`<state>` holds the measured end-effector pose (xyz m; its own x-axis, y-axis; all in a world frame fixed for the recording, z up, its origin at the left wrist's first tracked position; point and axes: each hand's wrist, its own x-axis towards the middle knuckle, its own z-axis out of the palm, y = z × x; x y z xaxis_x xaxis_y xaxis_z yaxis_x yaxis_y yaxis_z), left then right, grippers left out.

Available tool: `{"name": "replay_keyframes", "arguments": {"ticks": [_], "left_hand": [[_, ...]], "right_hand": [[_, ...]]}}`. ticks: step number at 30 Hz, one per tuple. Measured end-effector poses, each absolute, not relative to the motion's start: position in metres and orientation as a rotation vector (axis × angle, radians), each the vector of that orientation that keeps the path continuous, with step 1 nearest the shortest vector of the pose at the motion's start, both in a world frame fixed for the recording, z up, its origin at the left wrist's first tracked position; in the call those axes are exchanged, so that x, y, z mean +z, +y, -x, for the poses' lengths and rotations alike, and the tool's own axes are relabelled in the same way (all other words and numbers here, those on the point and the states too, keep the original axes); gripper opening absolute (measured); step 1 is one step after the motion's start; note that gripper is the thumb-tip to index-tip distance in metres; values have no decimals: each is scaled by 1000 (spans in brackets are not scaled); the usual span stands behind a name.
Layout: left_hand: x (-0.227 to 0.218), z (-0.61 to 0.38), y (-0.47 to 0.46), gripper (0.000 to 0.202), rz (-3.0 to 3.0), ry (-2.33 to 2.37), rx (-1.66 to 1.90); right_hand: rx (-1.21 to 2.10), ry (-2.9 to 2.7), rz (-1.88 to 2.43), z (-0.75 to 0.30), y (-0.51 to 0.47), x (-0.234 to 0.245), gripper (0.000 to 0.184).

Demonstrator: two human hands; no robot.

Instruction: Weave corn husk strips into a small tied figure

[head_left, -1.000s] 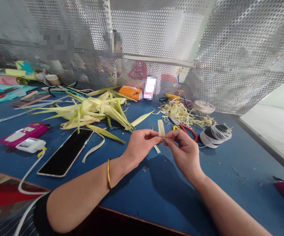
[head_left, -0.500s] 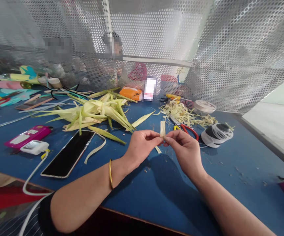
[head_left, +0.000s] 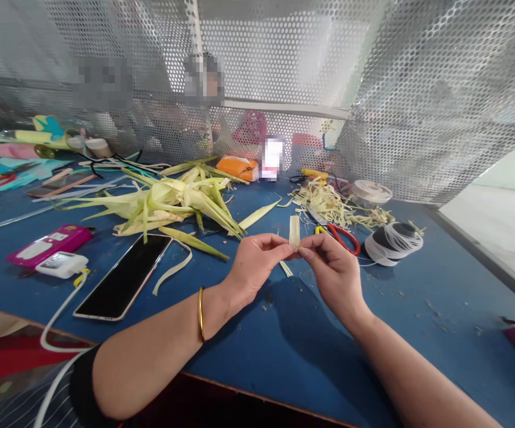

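Observation:
A short, pale strip of corn husk (head_left: 294, 229) stands upright between my hands, its lower end hidden by the fingertips. My left hand (head_left: 260, 261) is closed in a pinch on it, and a gold bangle (head_left: 201, 314) circles that wrist. My right hand (head_left: 334, 270) also pinches at the strip's bottom edge, thumb against finger, close beside the left fingertips. Just behind the right hand lie scissors (head_left: 343, 239) with red and yellow handles. A spool of white thread (head_left: 393, 244) sits to the right, with a thin thread running from it toward my right hand.
A heap of green-yellow corn husks (head_left: 172, 199) covers the left centre. Shredded husk scraps (head_left: 324, 202) lie behind the scissors. A black-screened phone (head_left: 126, 279) and a magenta device (head_left: 52, 246) are at the left. An orange packet (head_left: 237, 168) rests by the perforated screen (head_left: 279, 65).
Both hands stay together at nearly the same spot. The right fingers have shifted slightly at the strip's base, and the strip shows a little higher.

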<state>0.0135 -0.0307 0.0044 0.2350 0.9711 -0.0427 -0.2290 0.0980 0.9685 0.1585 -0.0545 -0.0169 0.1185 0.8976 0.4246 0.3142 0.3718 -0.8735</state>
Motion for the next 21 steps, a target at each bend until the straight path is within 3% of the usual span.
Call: {"name": "replay_keyframes", "arguments": {"ticks": [7,13,21], "left_hand": [[2,-14,-31,7,-1229,963,1133],[1,-13,-30,10,-1269,940,1095],[3,-14,-31,10,-1072,981,1079]], "right_hand": [[764,-1304,1118,-155,-56,-14,5],[817,-1224,1064,-154,-53,-16,13],[626,-1428,1111,-155,-55,-13,4]]}}
